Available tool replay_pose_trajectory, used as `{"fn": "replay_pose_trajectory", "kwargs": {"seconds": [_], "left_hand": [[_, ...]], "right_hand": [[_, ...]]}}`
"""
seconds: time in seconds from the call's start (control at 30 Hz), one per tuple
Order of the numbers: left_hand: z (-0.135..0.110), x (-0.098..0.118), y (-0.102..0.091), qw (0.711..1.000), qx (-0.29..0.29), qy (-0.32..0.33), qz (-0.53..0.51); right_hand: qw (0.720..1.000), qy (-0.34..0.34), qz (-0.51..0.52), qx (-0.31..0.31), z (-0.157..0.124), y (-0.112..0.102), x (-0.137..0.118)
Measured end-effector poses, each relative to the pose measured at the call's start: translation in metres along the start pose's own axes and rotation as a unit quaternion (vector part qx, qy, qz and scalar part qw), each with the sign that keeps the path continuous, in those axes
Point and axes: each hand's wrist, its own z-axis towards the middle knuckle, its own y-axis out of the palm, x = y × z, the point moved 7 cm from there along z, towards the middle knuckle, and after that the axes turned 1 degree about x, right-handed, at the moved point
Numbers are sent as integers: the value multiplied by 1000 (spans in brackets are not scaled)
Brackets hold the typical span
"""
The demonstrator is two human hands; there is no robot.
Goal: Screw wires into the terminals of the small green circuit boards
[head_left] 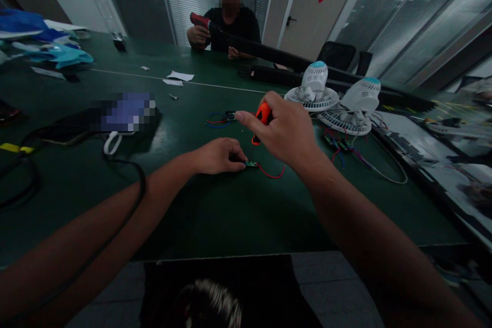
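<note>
A small green circuit board [251, 164] lies on the dark green table, with a red wire [273, 176] curving out to its right. My left hand [221, 156] pinches the board's left end between thumb and fingertips. Above it, my right hand [286, 125] is wrapped round the orange and black handle of a screwdriver [263, 113]. The screwdriver points down, and its thin shaft reaches the board; whether the tip touches a screw is too small to tell. Just beyond my hands lies a small dark part with red and blue wires [219, 120].
Two white fan heads [313, 89] rest face down at the right, beside more wired circuit boards [338, 142]. A black cable [140, 179] crosses over my left forearm. Across the table [230, 215], a person [230, 20] holds a red and black power tool [200, 21]. Paper scraps [180, 76] lie farther back.
</note>
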Motion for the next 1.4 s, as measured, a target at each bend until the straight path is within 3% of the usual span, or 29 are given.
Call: {"fn": "replay_pose_trajectory", "kwargs": {"seconds": [0.2,0.37,0.67,0.97,1.4], "left_hand": [[0,0,1,1000,-7,-14,0],[-1,1,0,1000,-9,-20,3],[-1,-4,0,1000,-7,3,-1],[-2,-2,1,1000,-10,17,-8],[-2,-4,1,1000,-11,19,-12]], "right_hand": [[999,-18,-27,-11,16,-1,-6],[996,3,-59,-73,27,2,6],[987,-51,-45,-147,29,10,4],[984,-82,-31,-157,28,8,4],[972,-38,-62,-225,25,7,-2]]}}
